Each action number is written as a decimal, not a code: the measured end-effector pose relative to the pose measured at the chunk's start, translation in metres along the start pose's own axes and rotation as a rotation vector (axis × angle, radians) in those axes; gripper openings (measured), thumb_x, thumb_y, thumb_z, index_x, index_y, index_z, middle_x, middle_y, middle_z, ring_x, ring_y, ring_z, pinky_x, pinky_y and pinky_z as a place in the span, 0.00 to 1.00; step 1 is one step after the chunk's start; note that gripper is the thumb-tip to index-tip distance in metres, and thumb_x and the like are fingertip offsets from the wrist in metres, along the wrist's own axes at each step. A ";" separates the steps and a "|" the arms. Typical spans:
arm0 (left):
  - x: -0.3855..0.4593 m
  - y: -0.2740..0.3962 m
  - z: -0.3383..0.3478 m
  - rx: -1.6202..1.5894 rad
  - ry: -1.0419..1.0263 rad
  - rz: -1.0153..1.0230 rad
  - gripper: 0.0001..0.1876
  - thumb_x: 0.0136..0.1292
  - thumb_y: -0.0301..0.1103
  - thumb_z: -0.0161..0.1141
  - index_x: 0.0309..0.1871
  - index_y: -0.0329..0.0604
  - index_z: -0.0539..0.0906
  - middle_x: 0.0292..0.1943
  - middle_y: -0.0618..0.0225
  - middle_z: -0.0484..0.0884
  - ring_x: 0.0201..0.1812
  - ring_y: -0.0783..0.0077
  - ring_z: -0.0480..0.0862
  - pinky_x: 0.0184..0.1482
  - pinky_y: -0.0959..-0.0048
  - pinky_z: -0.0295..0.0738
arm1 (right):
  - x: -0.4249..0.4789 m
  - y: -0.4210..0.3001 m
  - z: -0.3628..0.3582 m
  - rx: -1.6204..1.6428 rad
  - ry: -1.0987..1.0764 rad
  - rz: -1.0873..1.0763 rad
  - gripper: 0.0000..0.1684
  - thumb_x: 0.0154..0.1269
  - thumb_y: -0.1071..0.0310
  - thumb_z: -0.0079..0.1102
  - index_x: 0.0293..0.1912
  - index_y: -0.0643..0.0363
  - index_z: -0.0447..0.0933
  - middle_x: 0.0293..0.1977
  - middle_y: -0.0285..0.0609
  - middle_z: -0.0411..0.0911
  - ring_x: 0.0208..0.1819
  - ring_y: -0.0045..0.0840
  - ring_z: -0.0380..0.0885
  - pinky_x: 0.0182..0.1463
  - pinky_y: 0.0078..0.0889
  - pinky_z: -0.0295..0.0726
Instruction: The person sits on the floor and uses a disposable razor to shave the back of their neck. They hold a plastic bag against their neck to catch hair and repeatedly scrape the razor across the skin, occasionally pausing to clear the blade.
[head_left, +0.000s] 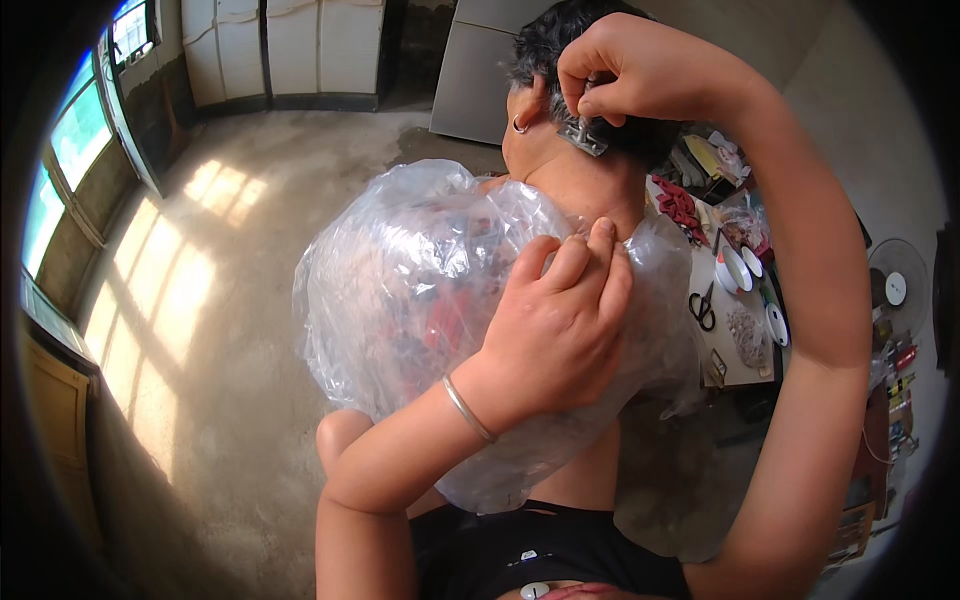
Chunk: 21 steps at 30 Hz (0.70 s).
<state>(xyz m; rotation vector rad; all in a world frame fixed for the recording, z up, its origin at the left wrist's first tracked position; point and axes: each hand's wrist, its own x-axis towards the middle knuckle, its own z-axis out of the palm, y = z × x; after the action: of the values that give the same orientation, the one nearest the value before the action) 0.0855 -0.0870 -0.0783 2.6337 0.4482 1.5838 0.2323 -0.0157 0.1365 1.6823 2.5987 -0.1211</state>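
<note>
A person with short dark, greying hair (544, 45) and a hoop earring is before me, head bent forward. A clear plastic sheet (405, 277) covers the person's shoulders and back. My right hand (611, 82), raised at the back of the head, grips a small metal clipper-like tool (583, 139) whose toothed-looking head lies against the hairline behind the ear. My left hand (566, 315), with a bangle at the wrist, rests at the base of the neck; its fingertips hold the sheet's upper edge near the skin.
To the right stands a table (739, 367) with black-handled scissors (703, 309), white bowls (732, 271), a small plastic bag (747, 336) and a dark red cloth (677, 210). Beyond it is a round fan (898, 289). Sunlit concrete floor (262, 300) and windows lie to the left.
</note>
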 end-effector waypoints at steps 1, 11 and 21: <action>0.000 0.000 0.000 0.005 -0.001 -0.001 0.42 0.45 0.39 0.69 0.67 0.27 0.77 0.68 0.44 0.80 0.61 0.52 0.81 0.66 0.54 0.73 | 0.001 -0.002 0.001 0.011 -0.026 -0.034 0.04 0.59 0.77 0.63 0.35 0.69 0.82 0.22 0.42 0.79 0.23 0.22 0.77 0.30 0.30 0.75; -0.001 0.000 0.000 0.020 -0.024 0.000 0.42 0.46 0.39 0.69 0.67 0.26 0.77 0.69 0.44 0.80 0.62 0.53 0.80 0.66 0.54 0.72 | 0.021 -0.008 0.013 -0.096 -0.068 -0.021 0.04 0.57 0.78 0.63 0.32 0.70 0.81 0.20 0.46 0.79 0.22 0.26 0.79 0.30 0.33 0.77; 0.000 0.000 0.001 0.000 -0.023 0.004 0.42 0.46 0.39 0.69 0.66 0.25 0.77 0.69 0.42 0.79 0.61 0.53 0.80 0.65 0.55 0.73 | 0.015 -0.008 0.011 0.038 0.003 -0.002 0.02 0.58 0.79 0.63 0.31 0.70 0.80 0.21 0.45 0.80 0.21 0.24 0.78 0.29 0.32 0.76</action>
<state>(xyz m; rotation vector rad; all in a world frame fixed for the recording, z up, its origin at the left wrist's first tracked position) 0.0862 -0.0869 -0.0784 2.6515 0.4422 1.5529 0.2192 -0.0061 0.1252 1.6926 2.6169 -0.1694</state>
